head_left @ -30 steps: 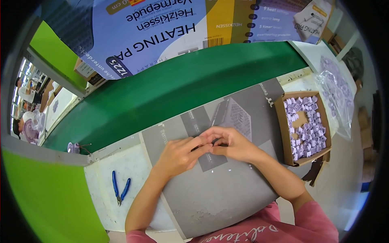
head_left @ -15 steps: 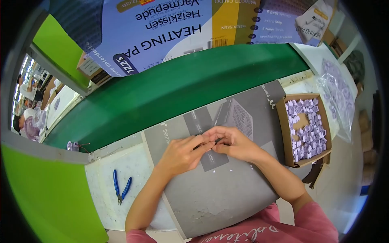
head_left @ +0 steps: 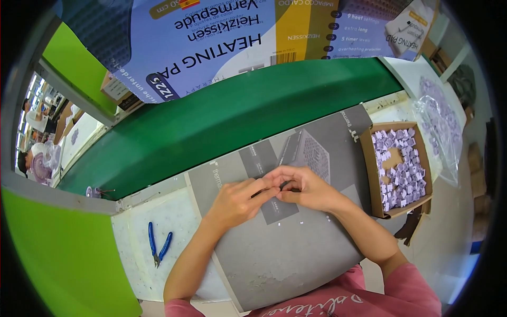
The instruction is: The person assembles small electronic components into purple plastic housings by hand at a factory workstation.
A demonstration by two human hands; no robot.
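My left hand [head_left: 236,202] and my right hand [head_left: 305,188] meet fingertip to fingertip above a grey printed cardboard sheet [head_left: 253,253]. Both are closed in a pinch. Something small and dark shows between the fingers, but they cover most of it and its kind cannot be told. A few tiny white bits lie on the cardboard just below my right hand. To the right of that hand, a shallow brown cardboard box [head_left: 373,174] holds many small pale-purple plastic pieces [head_left: 404,182].
Blue-handled nippers [head_left: 160,245] lie on the white surface left of my left forearm. Beyond the cardboard runs a green belt [head_left: 237,116], with a large printed carton [head_left: 222,31] at its far side. A small purple round part with wires [head_left: 93,192] rests at the belt's left. A clear plastic bag [head_left: 441,134] of purple pieces lies far right.
My hands stay pinched together in nearly the same place, with only slight finger movement. The printed carton and the small round part have shifted slightly left.
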